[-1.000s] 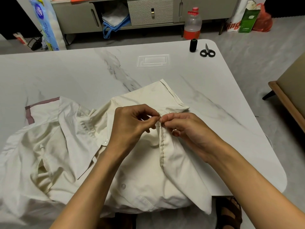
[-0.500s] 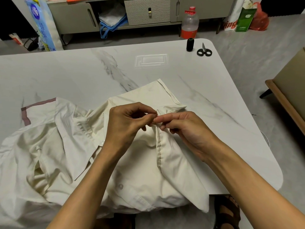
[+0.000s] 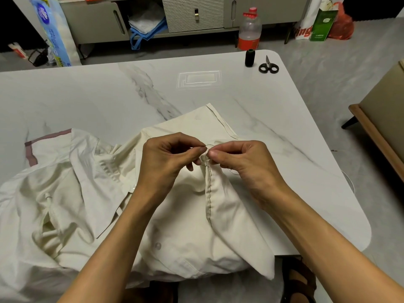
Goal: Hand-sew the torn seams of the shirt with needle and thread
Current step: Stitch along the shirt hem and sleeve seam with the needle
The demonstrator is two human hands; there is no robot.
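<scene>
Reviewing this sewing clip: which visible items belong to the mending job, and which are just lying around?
Belongs to the job: shirt, thread pinched by left hand and right hand, stitched seam, thread spool, scissors.
Lying about: plastic bottle, green carton, blue bag, tissue pack.

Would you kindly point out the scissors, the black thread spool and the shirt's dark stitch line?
scissors (image 3: 268, 64), head view, at the blade pivot.
black thread spool (image 3: 249, 57), head view, middle of its side.
stitch line (image 3: 209, 200), head view, midway along its length.
</scene>
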